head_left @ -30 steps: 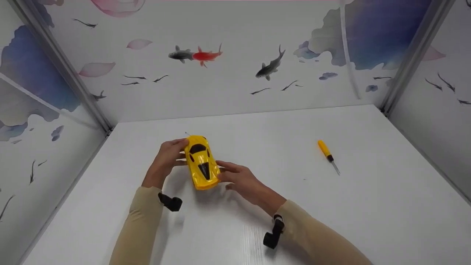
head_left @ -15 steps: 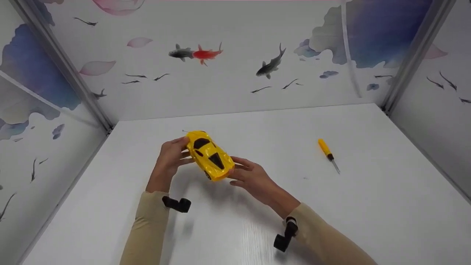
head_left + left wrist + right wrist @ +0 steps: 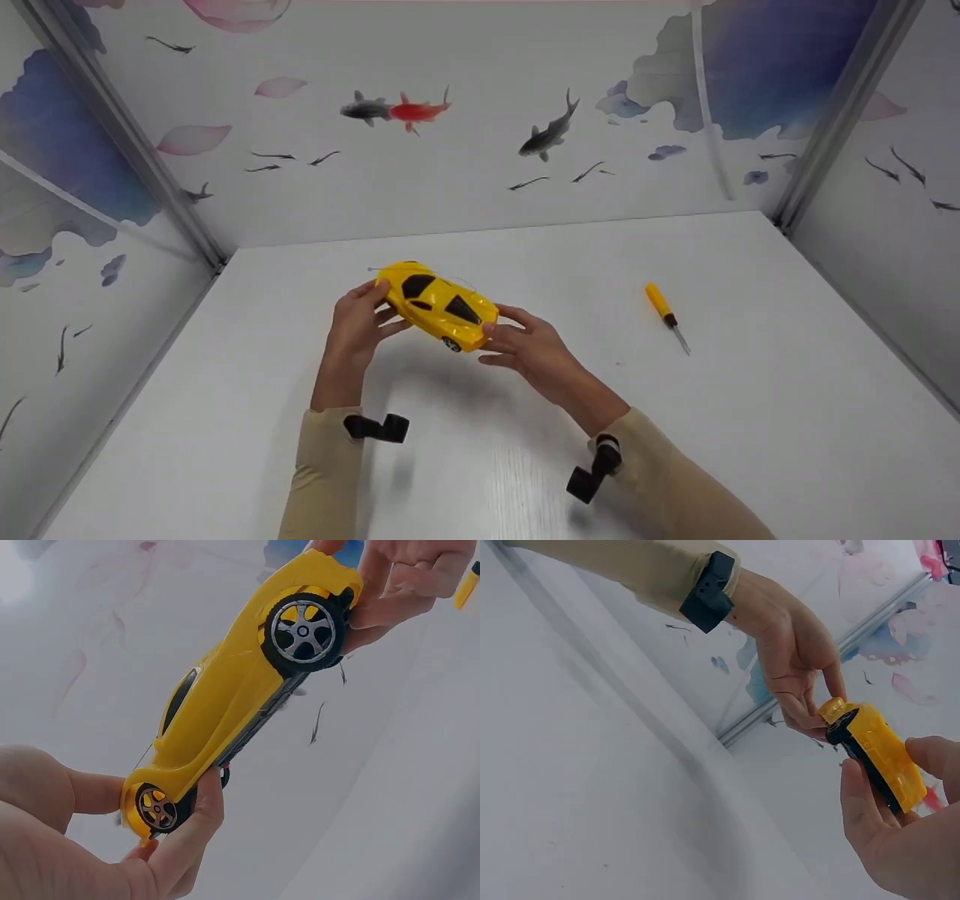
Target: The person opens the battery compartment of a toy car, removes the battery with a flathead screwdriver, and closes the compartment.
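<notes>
A yellow toy car [image 3: 439,306] with black windows is held above the table between both hands, its roof toward the head camera. The left hand [image 3: 356,322] grips its left end, thumb on top and fingers beneath; in the left wrist view that hand [image 3: 112,832] pinches the car [image 3: 217,697] around a wheel. At the other end, the right hand [image 3: 544,356] holds the car with thumb and fingers. The right wrist view shows the right hand [image 3: 907,832] pinching the yellow body [image 3: 885,754] between thumb and fingers. A thin wire sticks out by the car's left end.
A screwdriver [image 3: 661,305] with a yellow handle lies on the white table [image 3: 750,390], to the right of the hands. Printed panels with fish and petals [image 3: 442,180] stand behind and at both sides. A black camera is strapped to each wrist.
The car has turned from nearly lengthwise to a slant, its lower end swinging right and upward, a side wheel now showing. Both hands have shifted right with it, still holding it.
</notes>
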{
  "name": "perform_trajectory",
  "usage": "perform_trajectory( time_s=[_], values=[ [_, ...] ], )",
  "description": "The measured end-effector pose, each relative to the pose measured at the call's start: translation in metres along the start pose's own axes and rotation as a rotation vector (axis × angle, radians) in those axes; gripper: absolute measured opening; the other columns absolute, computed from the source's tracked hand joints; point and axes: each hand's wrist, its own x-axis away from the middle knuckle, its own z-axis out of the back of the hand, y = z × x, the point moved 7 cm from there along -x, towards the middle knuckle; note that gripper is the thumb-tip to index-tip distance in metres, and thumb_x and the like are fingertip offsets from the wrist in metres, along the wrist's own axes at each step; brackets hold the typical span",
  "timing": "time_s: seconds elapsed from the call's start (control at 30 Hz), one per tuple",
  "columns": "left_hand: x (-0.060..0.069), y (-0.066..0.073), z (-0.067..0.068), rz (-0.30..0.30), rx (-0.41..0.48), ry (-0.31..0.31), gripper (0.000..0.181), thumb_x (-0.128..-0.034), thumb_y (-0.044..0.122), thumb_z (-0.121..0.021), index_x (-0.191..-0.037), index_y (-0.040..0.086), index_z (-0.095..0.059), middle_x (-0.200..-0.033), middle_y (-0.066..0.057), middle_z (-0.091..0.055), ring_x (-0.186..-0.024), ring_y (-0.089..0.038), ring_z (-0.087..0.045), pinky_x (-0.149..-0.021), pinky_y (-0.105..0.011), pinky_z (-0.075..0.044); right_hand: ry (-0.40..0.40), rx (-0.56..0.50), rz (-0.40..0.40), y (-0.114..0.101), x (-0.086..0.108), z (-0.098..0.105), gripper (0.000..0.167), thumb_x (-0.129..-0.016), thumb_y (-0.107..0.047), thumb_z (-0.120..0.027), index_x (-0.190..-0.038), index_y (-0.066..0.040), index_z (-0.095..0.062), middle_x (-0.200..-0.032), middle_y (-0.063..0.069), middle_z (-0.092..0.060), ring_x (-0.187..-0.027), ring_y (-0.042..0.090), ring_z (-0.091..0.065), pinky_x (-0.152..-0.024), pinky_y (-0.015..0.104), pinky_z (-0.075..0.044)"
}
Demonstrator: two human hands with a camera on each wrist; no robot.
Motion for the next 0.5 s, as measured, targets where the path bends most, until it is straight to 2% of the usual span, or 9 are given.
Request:
perform_trajectory(
  time_s=[0.13, 0.3, 0.4, 0.5],
  values=[
    [0.002, 0.0, -0.01, -0.008, 0.041, -0.017, 0.053, -0.1062, 0.028, -0.049, -0.152, 0.005, -0.034, -0.144, -0.015, -0.047, -0.125, -0.03, -0.059, -0.091, -0.037, -0.06, 0.061, 0.011, 0.001, -0.011, 0.0, 0.013, 0.06, -0.098, -0.022, -0.065, -0.152, -0.015, -0.039, -0.141, 0.014, -0.057, -0.118, 0.025, -0.067, -0.098, 0.035, -0.057],
    [0.004, 0.0, -0.019, -0.007, 0.051, -0.045, 0.059, -0.1034, 0.025, -0.056, -0.152, 0.005, -0.03, -0.142, -0.016, -0.049, -0.124, -0.031, -0.061, -0.09, -0.035, -0.06, 0.093, -0.06, -0.03, -0.02, 0.0, 0.03, 0.059, -0.101, -0.023, -0.061, -0.154, -0.016, -0.036, -0.141, 0.012, -0.053, -0.118, 0.024, -0.067, -0.097, 0.031, -0.057],
    [0.005, 0.0, -0.024, -0.009, 0.013, -0.065, 0.063, -0.1018, 0.024, -0.06, -0.153, 0.006, -0.029, -0.139, -0.016, -0.052, -0.123, -0.03, -0.063, -0.091, -0.034, -0.06, 0.094, -0.078, -0.026, -0.027, 0.001, 0.039, 0.059, -0.102, -0.027, -0.059, -0.154, -0.015, -0.036, -0.143, 0.011, -0.051, -0.119, 0.022, -0.066, -0.097, 0.029, -0.057],
    [0.006, 0.001, -0.029, -0.022, -0.071, -0.09, 0.066, -0.1003, 0.024, -0.062, -0.154, 0.007, -0.029, -0.136, -0.016, -0.057, -0.12, -0.03, -0.065, -0.092, -0.034, -0.06, 0.091, -0.073, 0.0, -0.035, 0.002, 0.049, 0.06, -0.102, -0.031, -0.059, -0.154, -0.013, -0.036, -0.144, 0.011, -0.051, -0.119, 0.021, -0.066, -0.097, 0.027, -0.057]
  ],
)
